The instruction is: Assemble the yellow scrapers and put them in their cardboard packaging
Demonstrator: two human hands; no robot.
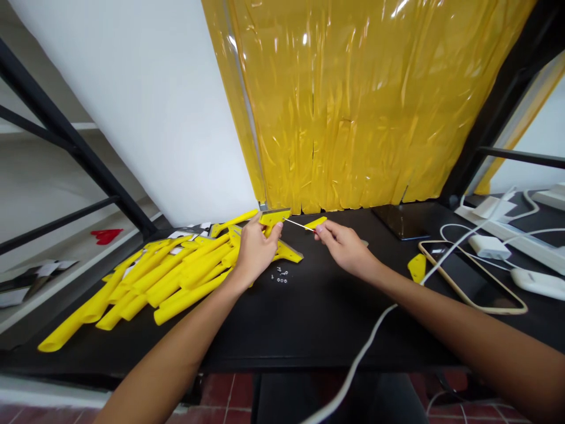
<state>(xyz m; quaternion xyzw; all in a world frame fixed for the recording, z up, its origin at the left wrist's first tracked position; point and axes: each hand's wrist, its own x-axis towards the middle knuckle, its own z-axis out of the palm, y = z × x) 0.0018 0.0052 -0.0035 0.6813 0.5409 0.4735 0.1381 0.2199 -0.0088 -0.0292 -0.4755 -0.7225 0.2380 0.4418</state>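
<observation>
- Red floor tiles (220, 397) show below the near edge of your black tabletop (335, 324).
- Your forearms slant in from both lower corners and converge mid-table; a white cable (375, 333) curves past the right one.
- Left of you lies a pile of yellow handles (185, 274), most ends pointing your way.
- Small metal fasteners (281, 275) sit between your arms; a phone (472, 280) lies at right.
- Your left hand (258, 250) pinches a yellow scraper (271, 218), raised just beyond the fasteners.
- Your right hand (346, 244), fingertips closed, grips a thin-shafted tool (300, 224), its tip at the scraper.
- Left-hand shelving (26, 312) holds a red piece (106, 237).
- Yellow plastic sheeting (353, 106) hangs behind.
</observation>
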